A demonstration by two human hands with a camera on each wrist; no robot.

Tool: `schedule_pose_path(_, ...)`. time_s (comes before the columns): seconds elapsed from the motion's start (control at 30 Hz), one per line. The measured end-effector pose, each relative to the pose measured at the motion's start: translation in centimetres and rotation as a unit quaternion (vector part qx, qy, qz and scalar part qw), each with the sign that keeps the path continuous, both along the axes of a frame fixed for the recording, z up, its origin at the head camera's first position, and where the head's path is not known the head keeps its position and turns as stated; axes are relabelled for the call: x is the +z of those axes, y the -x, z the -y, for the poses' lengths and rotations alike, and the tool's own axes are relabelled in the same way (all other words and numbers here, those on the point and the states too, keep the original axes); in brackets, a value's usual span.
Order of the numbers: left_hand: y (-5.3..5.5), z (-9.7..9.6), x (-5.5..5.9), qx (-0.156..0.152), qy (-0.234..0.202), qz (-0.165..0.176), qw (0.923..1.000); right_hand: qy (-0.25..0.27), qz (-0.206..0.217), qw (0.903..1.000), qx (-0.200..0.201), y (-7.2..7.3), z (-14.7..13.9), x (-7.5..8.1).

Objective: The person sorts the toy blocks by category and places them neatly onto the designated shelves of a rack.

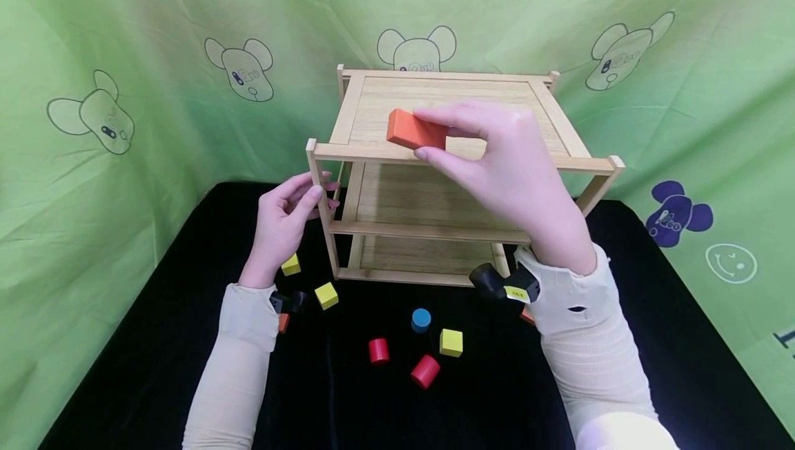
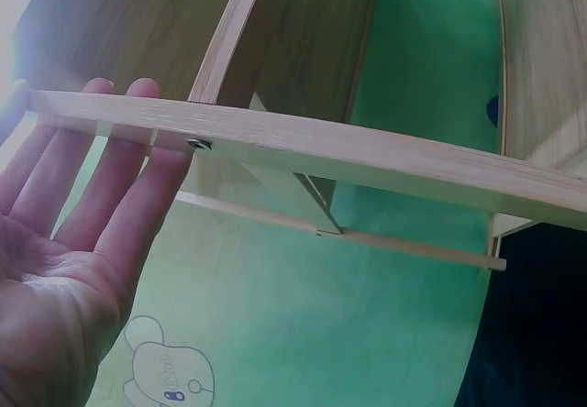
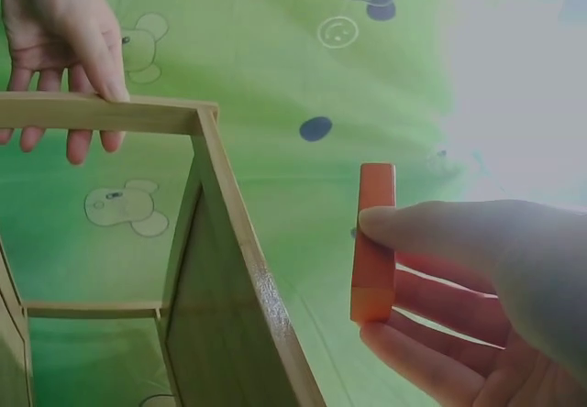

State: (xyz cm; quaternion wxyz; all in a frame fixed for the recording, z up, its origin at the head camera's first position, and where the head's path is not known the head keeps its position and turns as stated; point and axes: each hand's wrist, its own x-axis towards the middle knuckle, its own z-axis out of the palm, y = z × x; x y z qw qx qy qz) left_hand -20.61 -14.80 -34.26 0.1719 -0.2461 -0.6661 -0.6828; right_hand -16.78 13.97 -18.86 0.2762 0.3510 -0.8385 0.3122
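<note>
The right sleeve (image 1: 599, 360), cut off at the lower edge, leads to the raised right hand (image 1: 503, 153), which pinches an orange block (image 1: 404, 130) between thumb and fingers, apart from the wooden shelf (image 1: 422, 232) and hiding some of it. The left hand (image 1: 282, 226) grips the shelf's front left post (image 1: 326, 215), fingers partly hidden behind. Two other orange pieces (image 1: 283, 323) show only partly beside the wrists.

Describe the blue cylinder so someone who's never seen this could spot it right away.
Find the tiered wooden shelf, then the black cloth in front. There the blue cylinder sits beside a yellow cube, nearer the shelf than two red cylinders; it's the only blue block.
</note>
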Motion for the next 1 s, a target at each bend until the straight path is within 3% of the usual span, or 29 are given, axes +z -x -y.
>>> schedule_pose_path(0.67,-0.1,0.0,0.1,0.004,0.009,0.001,1.0,0.017,0.075,0.9969,-0.015,1.7,1.6,1.4)
schedule_pose_path(1.0,0.0,0.1,0.1,0.005,0.011,0.003,0.9999,0.003,0.083,0.9965,-0.011,3.2,2.4,1.6)
